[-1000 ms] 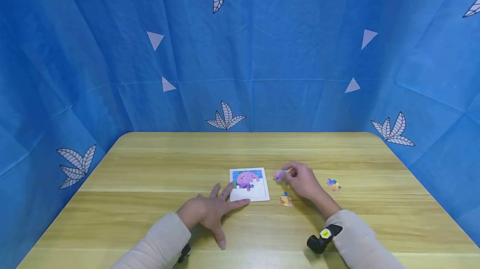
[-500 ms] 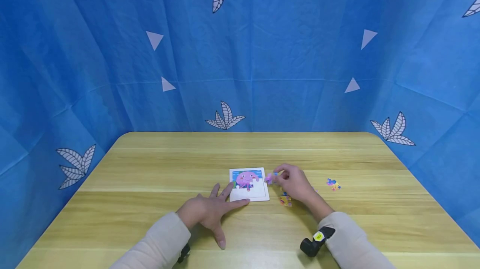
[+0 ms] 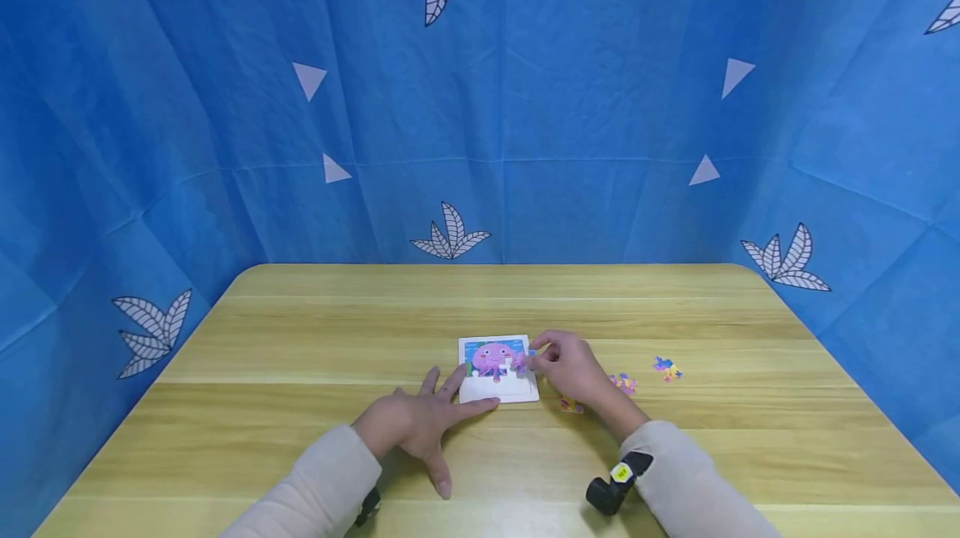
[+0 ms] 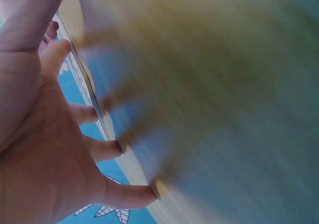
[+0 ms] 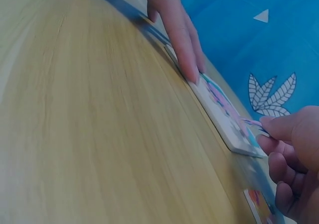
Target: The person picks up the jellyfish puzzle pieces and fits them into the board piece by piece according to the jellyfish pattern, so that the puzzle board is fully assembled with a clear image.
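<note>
A white-framed jigsaw puzzle board (image 3: pixel 480 393) lies on the table; its upper part shows a pink octopus, its lower part bare white. My left hand (image 3: pixel 420 421) is spread, with fingertips on the board's left side and front edge. At the board's right edge, my right hand (image 3: pixel 570 364) pinches a pink and blue puzzle piece (image 5: pixel 253 123) between thumb and fingertips, tilted over the board. Under the right wrist lies a yellow and orange puzzle piece (image 3: pixel 572 406), partly hidden.
Beyond the right forearm are a pink and yellow puzzle piece (image 3: pixel 623 384) and a blue and yellow puzzle piece (image 3: pixel 667 369). The wooden table (image 3: pixel 337 313) ends at a blue curtain (image 3: pixel 600 104) printed with leaves. Black wrist cameras are strapped at both sleeves.
My right hand has carried the pinched puzzle piece leftward from the table to the board's right edge, uncovering a loose piece behind the forearm. My left hand has stayed in place.
</note>
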`<control>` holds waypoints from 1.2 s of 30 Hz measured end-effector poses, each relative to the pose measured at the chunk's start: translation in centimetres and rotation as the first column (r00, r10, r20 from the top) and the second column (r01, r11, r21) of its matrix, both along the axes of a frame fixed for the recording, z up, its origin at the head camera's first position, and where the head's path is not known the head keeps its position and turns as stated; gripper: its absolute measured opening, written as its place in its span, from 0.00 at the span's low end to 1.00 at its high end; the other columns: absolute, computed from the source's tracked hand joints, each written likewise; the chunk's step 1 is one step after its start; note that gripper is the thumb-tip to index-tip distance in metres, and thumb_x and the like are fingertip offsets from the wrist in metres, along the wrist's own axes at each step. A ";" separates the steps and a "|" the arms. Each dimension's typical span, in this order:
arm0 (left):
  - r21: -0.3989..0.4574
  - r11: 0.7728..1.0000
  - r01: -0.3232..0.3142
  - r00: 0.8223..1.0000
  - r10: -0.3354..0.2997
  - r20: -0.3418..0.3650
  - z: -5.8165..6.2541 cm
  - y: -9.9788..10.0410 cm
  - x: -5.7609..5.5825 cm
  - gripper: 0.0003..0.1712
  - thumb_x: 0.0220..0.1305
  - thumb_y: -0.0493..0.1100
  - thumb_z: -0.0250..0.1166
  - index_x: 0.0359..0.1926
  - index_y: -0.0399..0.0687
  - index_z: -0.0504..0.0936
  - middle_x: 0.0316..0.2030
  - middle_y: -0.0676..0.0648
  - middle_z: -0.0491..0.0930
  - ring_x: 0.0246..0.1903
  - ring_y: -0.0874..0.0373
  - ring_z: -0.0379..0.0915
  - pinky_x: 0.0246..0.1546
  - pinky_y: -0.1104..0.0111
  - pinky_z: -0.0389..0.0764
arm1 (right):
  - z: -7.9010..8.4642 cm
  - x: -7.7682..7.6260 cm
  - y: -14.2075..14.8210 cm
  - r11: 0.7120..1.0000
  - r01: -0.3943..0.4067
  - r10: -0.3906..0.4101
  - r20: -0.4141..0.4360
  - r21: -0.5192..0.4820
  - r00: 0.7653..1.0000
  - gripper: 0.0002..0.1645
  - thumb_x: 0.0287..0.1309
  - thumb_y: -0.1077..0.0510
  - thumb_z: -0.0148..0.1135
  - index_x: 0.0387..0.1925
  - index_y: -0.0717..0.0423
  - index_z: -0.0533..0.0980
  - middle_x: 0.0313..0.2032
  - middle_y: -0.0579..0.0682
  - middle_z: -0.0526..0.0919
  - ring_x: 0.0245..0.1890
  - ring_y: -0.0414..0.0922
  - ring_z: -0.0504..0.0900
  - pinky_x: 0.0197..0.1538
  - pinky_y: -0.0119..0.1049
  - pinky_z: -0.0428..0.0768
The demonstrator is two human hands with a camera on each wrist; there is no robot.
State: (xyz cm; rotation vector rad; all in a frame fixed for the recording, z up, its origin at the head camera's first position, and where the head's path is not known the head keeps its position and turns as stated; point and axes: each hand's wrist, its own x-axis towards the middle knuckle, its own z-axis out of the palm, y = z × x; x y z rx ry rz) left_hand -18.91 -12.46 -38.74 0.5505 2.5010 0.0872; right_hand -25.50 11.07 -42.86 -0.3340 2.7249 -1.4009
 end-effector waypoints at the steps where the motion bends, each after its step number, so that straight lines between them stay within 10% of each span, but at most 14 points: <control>1: 0.001 1.000 0.001 1.000 -0.001 -0.001 0.0 0.0 0.0 0.65 0.28 0.63 0.76 0.66 0.94 0.45 0.75 0.52 0.30 0.72 0.38 0.30 0.56 0.30 0.54 | 0.0 0.0 -0.2 1.000 0.001 -0.001 0.000 -0.001 1.000 0.13 0.53 0.59 0.67 0.41 0.58 0.79 0.21 0.47 0.79 0.15 0.39 0.70 0.20 0.31 0.71; 36: -0.006 1.000 -0.008 1.000 0.008 0.002 0.2 0.1 0.0 0.64 0.29 0.63 0.76 0.66 0.94 0.45 0.75 0.52 0.30 0.72 0.38 0.30 0.56 0.30 0.54 | 0.2 -0.2 -2.1 0.976 0.053 -0.051 -0.018 0.210 0.999 0.13 0.52 0.50 0.68 0.35 0.54 0.79 0.25 0.47 0.79 0.25 0.41 0.74 0.28 0.34 0.72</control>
